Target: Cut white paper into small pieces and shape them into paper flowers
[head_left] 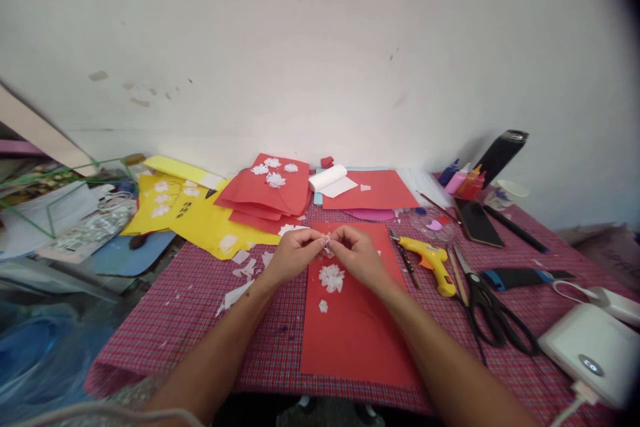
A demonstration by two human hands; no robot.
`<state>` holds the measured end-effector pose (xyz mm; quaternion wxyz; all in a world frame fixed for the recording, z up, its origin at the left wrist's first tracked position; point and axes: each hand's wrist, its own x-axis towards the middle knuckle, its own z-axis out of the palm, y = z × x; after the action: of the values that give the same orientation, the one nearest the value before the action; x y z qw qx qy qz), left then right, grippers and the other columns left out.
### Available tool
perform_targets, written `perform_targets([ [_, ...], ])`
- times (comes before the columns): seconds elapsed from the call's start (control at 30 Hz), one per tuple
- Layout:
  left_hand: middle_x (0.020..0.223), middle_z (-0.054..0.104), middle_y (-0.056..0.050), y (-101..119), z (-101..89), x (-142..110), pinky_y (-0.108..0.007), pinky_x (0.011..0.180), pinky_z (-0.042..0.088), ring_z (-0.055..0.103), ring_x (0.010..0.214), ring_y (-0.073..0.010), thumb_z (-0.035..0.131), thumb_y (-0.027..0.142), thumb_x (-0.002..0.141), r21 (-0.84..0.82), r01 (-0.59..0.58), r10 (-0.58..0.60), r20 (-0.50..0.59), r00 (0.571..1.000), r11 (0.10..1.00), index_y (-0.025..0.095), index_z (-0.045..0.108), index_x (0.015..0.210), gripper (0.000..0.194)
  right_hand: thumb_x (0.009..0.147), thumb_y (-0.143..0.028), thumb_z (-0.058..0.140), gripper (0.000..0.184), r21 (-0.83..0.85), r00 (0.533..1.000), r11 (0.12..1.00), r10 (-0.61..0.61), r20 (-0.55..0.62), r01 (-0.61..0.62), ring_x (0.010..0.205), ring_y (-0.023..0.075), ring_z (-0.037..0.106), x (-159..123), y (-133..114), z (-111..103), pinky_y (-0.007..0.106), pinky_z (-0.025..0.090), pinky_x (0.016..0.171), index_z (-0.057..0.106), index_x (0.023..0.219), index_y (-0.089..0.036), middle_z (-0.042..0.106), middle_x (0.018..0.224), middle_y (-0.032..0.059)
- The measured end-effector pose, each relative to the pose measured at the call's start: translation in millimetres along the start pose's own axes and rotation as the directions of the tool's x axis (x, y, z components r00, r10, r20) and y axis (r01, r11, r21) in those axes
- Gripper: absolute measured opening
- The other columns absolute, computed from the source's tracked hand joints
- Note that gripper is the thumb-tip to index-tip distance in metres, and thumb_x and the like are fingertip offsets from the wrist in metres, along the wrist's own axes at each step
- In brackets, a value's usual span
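Both hands meet above a red paper sheet (355,333) on the checked tablecloth. My left hand (295,253) and my right hand (357,253) pinch a small piece of white paper (327,243) between their fingertips. Just below them a white paper flower (331,277) lies on the red sheet, with a smaller white scrap (323,306) under it.
A yellow glue gun (433,261), black scissors (493,313) and thin sticks lie to the right, with a white power bank (593,353) at the edge. Red sheets with white flowers (273,187), yellow paper (200,213), a white paper roll (327,177), paint bottles (463,180) and a dark flask (500,155) sit behind.
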<state>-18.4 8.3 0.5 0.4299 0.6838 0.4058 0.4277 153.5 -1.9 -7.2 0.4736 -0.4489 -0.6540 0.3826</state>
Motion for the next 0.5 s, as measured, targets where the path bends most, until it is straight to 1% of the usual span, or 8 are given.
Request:
perform_targets([
  [0.1,0.072,0.07,-0.002,-0.4,-0.4,0.2,-0.022,0.065,0.048,0.062,0.067,-0.0127,0.06,0.034,0.086,-0.016,-0.002,0.002,0.008,1.0,1.0,0.016,0.071,0.075,0.025,0.086,-0.03,0.059,0.018,0.009,1.0,1.0,0.0,-0.002,0.0,0.059,0.0125,0.051,-0.2,-0.8,0.2,0.024,0.039,0.055,0.054,0.072,-0.019,0.059,0.068,-0.0014],
  [0.23,0.071,0.07,-0.003,-0.1,-0.3,0.3,-0.023,0.065,0.048,0.062,0.066,-0.0133,0.059,0.036,0.086,-0.001,-0.004,0.004,0.004,1.0,1.0,0.015,0.071,0.076,0.026,0.086,-0.032,0.059,0.02,-0.01,1.0,1.0,-0.007,-0.017,0.007,0.059,0.0126,0.05,-0.7,-2.1,0.7,0.024,0.039,0.054,0.054,0.071,-0.019,0.059,0.067,-0.0011],
  [0.37,0.071,0.069,-0.003,0.6,0.3,-0.1,-0.023,0.065,0.048,0.061,0.067,-0.0131,0.058,0.037,0.087,0.005,-0.006,0.006,-0.004,1.0,1.0,0.015,0.07,0.075,0.028,0.086,-0.033,0.059,0.02,0.01,1.0,1.0,0.003,-0.009,-0.002,0.059,0.0127,0.05,-0.8,-2.9,1.4,0.023,0.039,0.054,0.054,0.071,-0.019,0.059,0.067,-0.001],
  [0.5,0.071,0.068,-0.003,1.4,0.0,-0.4,-0.023,0.066,0.048,0.06,0.068,-0.0128,0.057,0.037,0.088,0.045,-0.016,0.016,-0.01,1.0,0.999,0.015,0.07,0.074,0.029,0.086,-0.032,0.059,0.02,-0.001,1.0,1.0,0.006,-0.014,-0.006,0.06,0.0129,0.051,-0.7,-2.5,1.6,0.024,0.039,0.055,0.054,0.072,-0.019,0.06,0.068,-0.0003],
])
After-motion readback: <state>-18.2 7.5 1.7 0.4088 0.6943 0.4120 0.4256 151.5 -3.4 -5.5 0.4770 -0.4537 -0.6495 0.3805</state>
